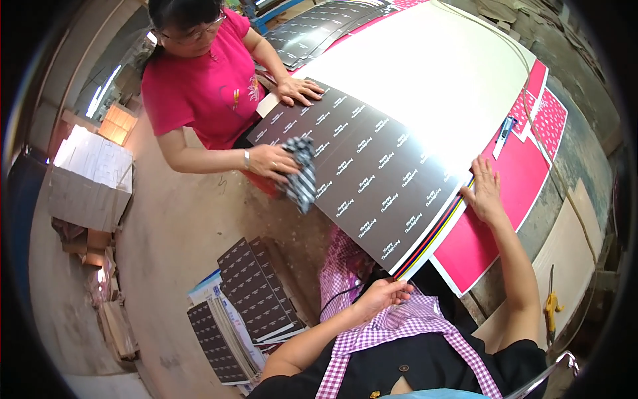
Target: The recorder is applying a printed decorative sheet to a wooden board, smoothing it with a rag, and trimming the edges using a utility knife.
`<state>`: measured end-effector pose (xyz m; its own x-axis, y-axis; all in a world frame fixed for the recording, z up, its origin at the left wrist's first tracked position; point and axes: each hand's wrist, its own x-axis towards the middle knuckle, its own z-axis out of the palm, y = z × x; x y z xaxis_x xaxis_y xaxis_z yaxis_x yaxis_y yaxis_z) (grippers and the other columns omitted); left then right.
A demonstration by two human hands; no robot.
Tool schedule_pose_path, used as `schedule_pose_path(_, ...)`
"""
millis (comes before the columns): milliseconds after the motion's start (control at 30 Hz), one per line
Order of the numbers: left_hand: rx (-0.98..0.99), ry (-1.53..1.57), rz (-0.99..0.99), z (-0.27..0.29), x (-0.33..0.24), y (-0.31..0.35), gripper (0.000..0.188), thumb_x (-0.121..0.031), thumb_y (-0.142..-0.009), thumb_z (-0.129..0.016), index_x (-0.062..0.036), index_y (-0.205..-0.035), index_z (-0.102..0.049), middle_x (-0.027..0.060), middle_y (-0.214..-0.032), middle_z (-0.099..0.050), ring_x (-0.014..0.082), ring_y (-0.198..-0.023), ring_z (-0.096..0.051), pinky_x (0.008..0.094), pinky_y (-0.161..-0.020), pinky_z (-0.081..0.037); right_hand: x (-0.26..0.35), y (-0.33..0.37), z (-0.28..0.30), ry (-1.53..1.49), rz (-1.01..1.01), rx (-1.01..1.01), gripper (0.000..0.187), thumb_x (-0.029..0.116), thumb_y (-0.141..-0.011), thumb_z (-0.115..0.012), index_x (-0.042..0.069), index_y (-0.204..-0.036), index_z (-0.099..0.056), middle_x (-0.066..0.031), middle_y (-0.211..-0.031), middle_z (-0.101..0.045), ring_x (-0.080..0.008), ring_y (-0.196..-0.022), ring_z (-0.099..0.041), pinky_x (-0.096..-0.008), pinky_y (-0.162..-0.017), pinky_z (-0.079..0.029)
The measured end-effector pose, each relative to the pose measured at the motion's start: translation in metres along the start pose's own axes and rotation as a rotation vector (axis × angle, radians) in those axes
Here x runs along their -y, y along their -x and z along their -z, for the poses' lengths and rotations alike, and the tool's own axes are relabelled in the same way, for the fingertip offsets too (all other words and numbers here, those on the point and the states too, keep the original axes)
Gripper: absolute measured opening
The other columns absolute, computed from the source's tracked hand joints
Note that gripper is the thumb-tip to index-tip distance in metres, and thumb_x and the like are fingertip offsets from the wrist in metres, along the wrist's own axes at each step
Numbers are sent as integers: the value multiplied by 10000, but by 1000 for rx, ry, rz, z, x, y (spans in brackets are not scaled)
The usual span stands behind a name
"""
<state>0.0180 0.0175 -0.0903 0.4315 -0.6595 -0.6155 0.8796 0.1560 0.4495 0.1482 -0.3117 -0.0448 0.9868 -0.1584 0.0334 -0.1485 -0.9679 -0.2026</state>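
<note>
A large dark grey printed sheet [362, 166] with rows of white lettering lies on the work table, over a white sheet [425, 60]. Its near right side ends in a border of coloured stripes [432, 233]. At the near corner, my left hand [385, 297] has its fingers closed on the sheet's edge. My right hand [485, 191] lies flat at the sheet's right corner, fingers stretched out, holding nothing. Across from me, a co-worker presses one hand [299, 91] on the sheet's far edge. The co-worker's other hand holds a checked cloth [299, 176] against the left edge.
Pink sheets [468, 249] lie under the white one, with a utility knife [505, 136] on them. More dark sheets [319, 33] are stacked at the far end. Printed boards [256, 286] stand on the floor at left. A yellow-handled tool [551, 307] lies at right.
</note>
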Motion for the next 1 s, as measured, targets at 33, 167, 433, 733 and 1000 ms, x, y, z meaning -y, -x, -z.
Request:
schedule_pose_path(33,12,3,-5,4,3,-2,304,-227,-928,-531,4,-1125,-532,76,-1031,-613,129,-858,-610,248,-711,-502,-4,-3,0,-37,-8,-38,747,445,-855,-520,104,-1442,-207,-95,-1516,-137,-263,-1407,-71,-465,-1123,-53)
schedule_pose_path(167,7,-147,-11,3,3,-2,324,-239,-911,-561,-31,-1153,-505,67,-1087,-583,129,-904,-596,245,-746,-485,-45,-24,-10,0,2,-218,638,432,-912,-451,119,-1431,-251,-80,-1511,-168,-262,-1400,-112,-477,-1115,-90)
schedule_pose_path(433,24,-365,-208,-14,-11,11,416,-225,-921,-530,-19,-1253,-386,105,-1182,-532,166,-960,-590,259,-737,-467,-116,-98,-1,136,-10,-340,467,342,-936,-443,134,-1352,-405,-115,-1438,-330,-308,-1319,-308,-460,-1042,-275)
schedule_pose_path(733,26,-274,-198,-9,-4,4,381,-322,-939,-501,-18,-1168,-488,70,-1093,-573,123,-916,-585,219,-710,-457,-105,-88,9,189,19,-364,356,272,-907,-492,38,-1171,-545,-134,-1270,-502,-322,-1075,-529,-408,-911,-420)
schedule_pose_path(1000,48,-325,-143,-3,-5,-2,403,-272,-950,-491,-11,-1250,-425,105,-1191,-541,162,-987,-576,241,-763,-480,-121,-47,21,25,108,-425,319,217,-922,-467,-19,-1126,-538,-171,-1164,-535,-339,-1033,-532,-392,-893,-427)
